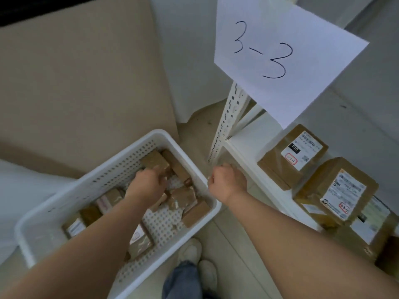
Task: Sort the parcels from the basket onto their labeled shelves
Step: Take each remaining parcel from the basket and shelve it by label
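Head view: the left hand grasps a small brown parcel inside the white basket, lower left. The right hand is clenched, holding nothing. Shelved parcels sit lower right beneath the 3-3 sign; several remain in the basket.

Parcel sorting room, seen from my head camera.
I looked down on white slotted-post shelving carrying a handwritten paper label "3-3", taped brown parcels with shipping labels on the shelf, a white perforated basket of more parcels, and large cardboard sheets against the wall.
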{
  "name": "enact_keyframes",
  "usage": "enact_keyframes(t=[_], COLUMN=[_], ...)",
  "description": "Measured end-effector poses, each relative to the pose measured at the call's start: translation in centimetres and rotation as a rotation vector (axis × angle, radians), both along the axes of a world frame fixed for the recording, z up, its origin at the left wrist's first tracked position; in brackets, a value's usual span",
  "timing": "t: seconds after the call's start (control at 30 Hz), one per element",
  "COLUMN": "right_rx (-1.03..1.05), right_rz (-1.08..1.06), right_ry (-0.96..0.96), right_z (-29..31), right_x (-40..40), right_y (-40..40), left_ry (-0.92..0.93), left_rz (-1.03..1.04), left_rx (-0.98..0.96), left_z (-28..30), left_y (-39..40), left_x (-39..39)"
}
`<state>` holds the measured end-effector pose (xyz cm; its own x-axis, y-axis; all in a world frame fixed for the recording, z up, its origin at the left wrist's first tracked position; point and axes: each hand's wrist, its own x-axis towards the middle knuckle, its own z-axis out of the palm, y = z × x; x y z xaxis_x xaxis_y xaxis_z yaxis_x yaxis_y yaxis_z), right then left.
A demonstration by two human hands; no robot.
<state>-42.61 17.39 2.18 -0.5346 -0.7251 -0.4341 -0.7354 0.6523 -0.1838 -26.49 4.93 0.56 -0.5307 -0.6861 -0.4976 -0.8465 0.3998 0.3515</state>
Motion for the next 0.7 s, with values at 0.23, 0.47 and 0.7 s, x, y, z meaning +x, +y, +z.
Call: enact_keyframes(t=[0.23, 0.47, 0.7], right_rx=[0.056, 0.115, 0.235], right_rz=[0.167, 0.296, 0.341], right_ry=[-0.004, -0.046, -0.081], right_z=[-0.6, -3.5, -7.3], right_x=[5.0, 12.0, 18.4], right_y=[-2.8, -5.2, -6.0], left_ry=[-0.058, -0.112, -0.116], left_rz=[0.228, 0.388, 0.499], left_rx=[0.049, 0.077, 0.191], left_z=[0.1, -1.4, -4.7], left_y=[-0.1, 0.5, 2.2], left_x=[11.9, 21.2, 28.0])
